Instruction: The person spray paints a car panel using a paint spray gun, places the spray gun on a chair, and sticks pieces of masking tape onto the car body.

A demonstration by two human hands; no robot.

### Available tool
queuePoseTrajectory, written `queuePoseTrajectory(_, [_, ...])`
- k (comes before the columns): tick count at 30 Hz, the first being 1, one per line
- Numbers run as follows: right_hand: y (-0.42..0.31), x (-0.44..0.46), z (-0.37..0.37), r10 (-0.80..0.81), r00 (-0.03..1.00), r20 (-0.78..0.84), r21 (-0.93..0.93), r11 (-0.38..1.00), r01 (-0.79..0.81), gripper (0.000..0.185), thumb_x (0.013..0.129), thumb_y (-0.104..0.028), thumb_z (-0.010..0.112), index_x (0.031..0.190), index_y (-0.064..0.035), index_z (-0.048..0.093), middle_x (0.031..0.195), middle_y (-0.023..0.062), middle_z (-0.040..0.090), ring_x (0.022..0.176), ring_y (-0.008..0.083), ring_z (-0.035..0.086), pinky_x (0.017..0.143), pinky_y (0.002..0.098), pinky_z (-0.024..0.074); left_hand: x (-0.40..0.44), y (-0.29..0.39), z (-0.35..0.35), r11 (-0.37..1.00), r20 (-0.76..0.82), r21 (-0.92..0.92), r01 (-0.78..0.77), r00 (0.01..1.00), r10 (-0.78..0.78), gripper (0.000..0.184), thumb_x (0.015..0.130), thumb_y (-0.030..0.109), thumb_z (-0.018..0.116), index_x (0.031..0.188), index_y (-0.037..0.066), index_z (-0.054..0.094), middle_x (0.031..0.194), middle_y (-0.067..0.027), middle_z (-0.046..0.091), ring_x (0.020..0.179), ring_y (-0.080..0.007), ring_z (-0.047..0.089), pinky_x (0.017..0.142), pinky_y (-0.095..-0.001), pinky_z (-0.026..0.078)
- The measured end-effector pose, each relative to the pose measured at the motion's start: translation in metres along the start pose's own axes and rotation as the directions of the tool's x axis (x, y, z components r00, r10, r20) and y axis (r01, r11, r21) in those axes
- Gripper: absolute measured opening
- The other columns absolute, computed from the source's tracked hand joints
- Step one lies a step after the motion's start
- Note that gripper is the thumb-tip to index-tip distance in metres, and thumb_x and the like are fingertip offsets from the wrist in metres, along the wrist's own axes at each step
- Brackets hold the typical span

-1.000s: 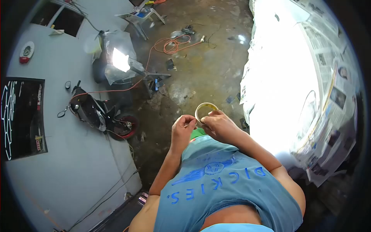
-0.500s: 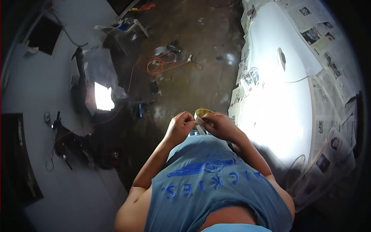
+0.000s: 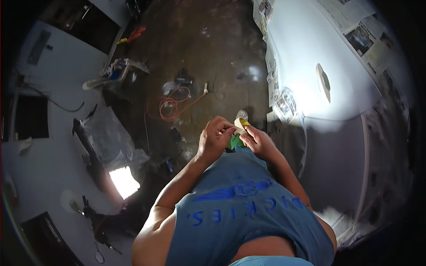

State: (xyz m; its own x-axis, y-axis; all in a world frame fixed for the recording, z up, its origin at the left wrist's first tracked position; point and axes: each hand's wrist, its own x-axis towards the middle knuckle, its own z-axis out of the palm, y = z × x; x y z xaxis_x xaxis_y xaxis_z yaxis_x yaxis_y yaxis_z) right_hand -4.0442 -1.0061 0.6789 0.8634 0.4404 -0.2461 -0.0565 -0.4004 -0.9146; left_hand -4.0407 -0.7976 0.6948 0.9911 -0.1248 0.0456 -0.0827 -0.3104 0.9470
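A roll of pale masking tape [image 3: 240,126] with a yellow inner side is held in front of the blue shirt. My right hand [image 3: 262,142] grips the roll, its thumb and fingers on the near right side. Close by on the left, my left hand [image 3: 216,136] has its fingers pinched at the tape's loose end, beside the roll. The exact grip of the left fingertips is small in view. Green cloth [image 3: 237,142] shows just below the roll.
A large white panel [image 3: 306,57] edged with newspaper [image 3: 360,39] stands to the right. A bright lamp [image 3: 124,182] shines at the lower left, near a motorcycle [image 3: 95,221]. An orange cable [image 3: 171,106] lies coiled on the floor, beyond it a plastic chair [image 3: 128,71].
The view has swung, so the lamp and motorcycle sit lower and the panel shows more of its far part. The roll has tilted, and my left hand remains beside it.
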Motion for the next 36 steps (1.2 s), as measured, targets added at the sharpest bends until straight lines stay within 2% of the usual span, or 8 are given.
queuePoseTrajectory(5, [0.002, 0.115, -0.089, -0.06, 0.998, -0.021, 0.061, 0.996, 0.061, 0.052, 0.095, -0.018, 0.058, 0.143, 0.002, 0.047, 0.088, 0.0204, 0.067, 0.077, 0.0301, 0.066, 0.073, 0.041, 0.049, 0.144, 0.006, 0.002, 0.997, -0.07, -0.047, 0.062, 0.995, -0.066, 0.006, 0.091, 0.008, 0.071, 0.092, 0.002, 0.069, 0.092, -0.0049, 0.062, 0.082, -0.0111, 0.058, 0.072, -0.0261, 0.047])
queuePoseTrajectory(9, [-0.012, 0.212, -0.152, -0.209, 0.978, 0.008, -0.376, 0.906, 0.197, 0.031, 0.088, -0.015, 0.058, 0.115, 0.0005, 0.061, 0.078, 0.0215, 0.065, 0.073, 0.0416, 0.064, 0.068, 0.049, 0.0501, 0.231, 0.019, -0.004, 0.985, -0.196, 0.146, -0.086, 0.974, 0.114, 0.007, 0.092, 0.011, 0.072, 0.093, 0.004, 0.069, 0.091, -0.004, 0.062, 0.082, -0.0112, 0.058, 0.073, -0.026, 0.047])
queuePoseTrajectory(11, [0.045, 0.266, -0.174, -0.022, 0.999, -0.036, -0.469, 0.883, 0.003, 0.022, 0.086, -0.017, 0.058, 0.102, -0.0019, 0.063, 0.081, 0.0217, 0.066, 0.078, 0.0464, 0.063, 0.071, 0.0525, 0.0498, 0.277, 0.035, -0.042, 0.998, -0.459, 0.05, -0.042, 0.886, 0.061, 0.007, 0.095, 0.012, 0.069, 0.095, 0.006, 0.068, 0.094, -0.003, 0.065, 0.083, -0.0105, 0.059, 0.075, -0.0258, 0.048])
queuePoseTrajectory(16, [0.012, 0.36, -0.222, 0.173, 0.952, 0.252, 0.211, 0.95, -0.229, 0.028, 0.099, -0.028, 0.054, 0.098, -0.0016, 0.064, 0.071, 0.0047, 0.054, 0.067, 0.0144, 0.053, 0.06, 0.0307, 0.041, 0.393, -0.004, -0.136, 0.995, -0.703, -0.043, 0.087, 0.706, -0.092, 0.021, 0.103, 0.018, 0.058, 0.117, 0.004, 0.066, 0.105, -0.0046, 0.069, 0.093, -0.0115, 0.063, 0.081, -0.0277, 0.051])
queuePoseTrajectory(18, [-0.015, 0.413, -0.235, 0.038, 0.944, 0.328, 0.468, 0.861, -0.198, 0.038, 0.105, -0.036, 0.05, 0.097, -0.0027, 0.065, 0.069, -0.002, 0.051, 0.063, 0.0072, 0.047, 0.057, 0.0242, 0.036, 0.434, -0.031, -0.129, 0.986, -0.551, -0.139, 0.095, 0.82, -0.156, 0.028, 0.105, 0.02, 0.056, 0.125, 0.003, 0.062, 0.108, -0.0063, 0.069, 0.097, -0.0123, 0.064, 0.084, -0.0276, 0.051])
queuePoseTrajectory(25, [-0.077, 0.598, -0.283, -0.032, 0.967, 0.254, 0.568, 0.814, -0.122, 0.038, 0.107, -0.036, 0.048, 0.091, -0.0043, 0.062, 0.065, -0.0034, 0.047, 0.059, 0.0076, 0.043, 0.057, 0.0246, 0.0385, 0.611, -0.085, -0.085, 0.874, -0.226, -0.475, 0.103, 0.946, -0.234, 0.041, 0.107, 0.03, 0.05, 0.134, 0.001, 0.057, 0.091, -0.0018, 0.062, 0.085, -0.008, 0.058, 0.077, -0.0242, 0.047])
queuePoseTrajectory(29, [-0.065, 0.696, -0.315, 0.075, 0.992, -0.097, 0.687, 0.727, 0.012, 0.025, 0.103, -0.025, 0.054, 0.097, -0.0023, 0.064, 0.082, 0.0037, 0.064, 0.076, 0.0106, 0.058, 0.076, 0.0264, 0.0492, 0.717, -0.08, -0.111, 0.87, -0.153, -0.464, 0.167, 0.952, -0.264, 0.041, 0.108, 0.03, 0.049, 0.133, -0.001, 0.059, 0.08, 0.0053, 0.051, 0.072, -0.0026, 0.046, 0.063, -0.0204, 0.037])
queuePoseTrajectory(36, [-0.037, 0.849, -0.39, 0.151, 0.973, -0.173, 0.757, 0.653, 0.033, 0.049, 0.092, -0.015, 0.07, 0.133, -0.0018, 0.045, 0.122, 0.011, 0.061, 0.105, 0.0192, 0.065, 0.09, 0.0319, 0.0526, 0.882, -0.109, -0.122, 0.836, -0.087, -0.506, 0.211, 0.952, -0.293, 0.038, 0.108, 0.028, 0.049, 0.13, 0.0, 0.061, 0.081, 0.0067, 0.051, 0.07, -0.0008, 0.044, 0.06, -0.0191, 0.036])
